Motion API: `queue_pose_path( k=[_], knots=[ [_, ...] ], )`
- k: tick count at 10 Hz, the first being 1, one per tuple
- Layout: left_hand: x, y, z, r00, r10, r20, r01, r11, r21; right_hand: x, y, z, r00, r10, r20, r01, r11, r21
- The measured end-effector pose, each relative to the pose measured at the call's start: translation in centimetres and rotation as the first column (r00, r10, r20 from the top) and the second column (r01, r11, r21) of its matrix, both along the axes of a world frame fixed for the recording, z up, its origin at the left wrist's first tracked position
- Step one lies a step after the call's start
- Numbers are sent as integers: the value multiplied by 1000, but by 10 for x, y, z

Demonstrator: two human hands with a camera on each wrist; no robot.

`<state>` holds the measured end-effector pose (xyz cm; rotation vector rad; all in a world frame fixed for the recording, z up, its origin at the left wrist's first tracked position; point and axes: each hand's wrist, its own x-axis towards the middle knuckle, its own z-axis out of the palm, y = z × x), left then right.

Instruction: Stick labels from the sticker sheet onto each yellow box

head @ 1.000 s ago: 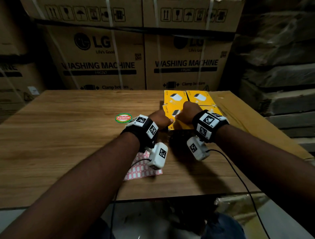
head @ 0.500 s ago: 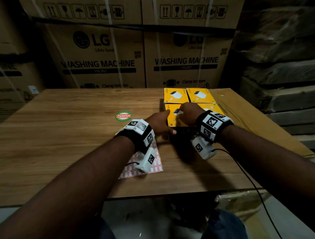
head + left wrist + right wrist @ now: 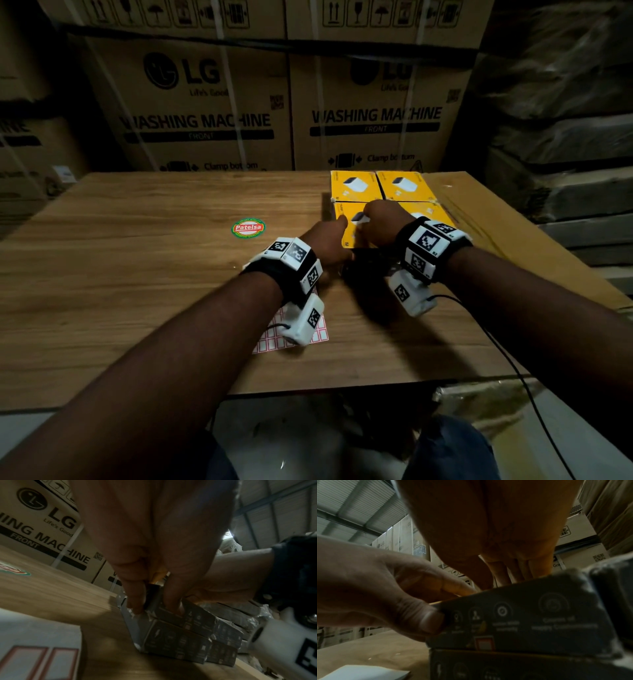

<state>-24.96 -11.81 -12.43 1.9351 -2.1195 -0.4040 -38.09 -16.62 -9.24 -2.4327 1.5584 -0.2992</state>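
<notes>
Yellow boxes (image 3: 356, 185) with dark sides stand in low stacks at the far right of the table. My left hand (image 3: 337, 236) pinches the near-left top box (image 3: 350, 237) at its front left corner, thumb (image 3: 429, 622) on the dark side and a finger on top. My right hand (image 3: 373, 222) rests its fingers (image 3: 505, 573) on that box's top, their tips hidden behind its edge. A red-bordered label (image 3: 483, 643) sits on the box's dark front side. The sticker sheet (image 3: 270, 342) lies flat under my left wrist.
A round green and red sticker (image 3: 249, 228) is on the wooden table (image 3: 137, 274). Large washing machine cartons (image 3: 205, 113) wall off the far edge. A brown cardboard sheet (image 3: 496, 233) covers the table's right end. A black cable (image 3: 513, 370) trails from my right wrist.
The near-left top box, tilted and offset a second ago, now lies level on its stack. My left wrist has dropped lower over the sticker sheet. Both hands stay on the box.
</notes>
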Motion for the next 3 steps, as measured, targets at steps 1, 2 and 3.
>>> queue_pose_path(
  k=[1, 2, 3],
  knots=[
    [-1, 4, 4, 1000, 0, -9, 0, 1000, -5, -1, 1, 1, 1000, -1, -10, 1, 1000, -11],
    [4, 6, 3, 998, -26, -65, 28, 999, 25, -3, -2, -1, 1000, 17, -17, -17, 1000, -5],
    [13, 7, 10, 996, -30, -88, 33, 999, 36, -3, -2, 3, 999, 35, -23, -36, 999, -11]
  ],
)
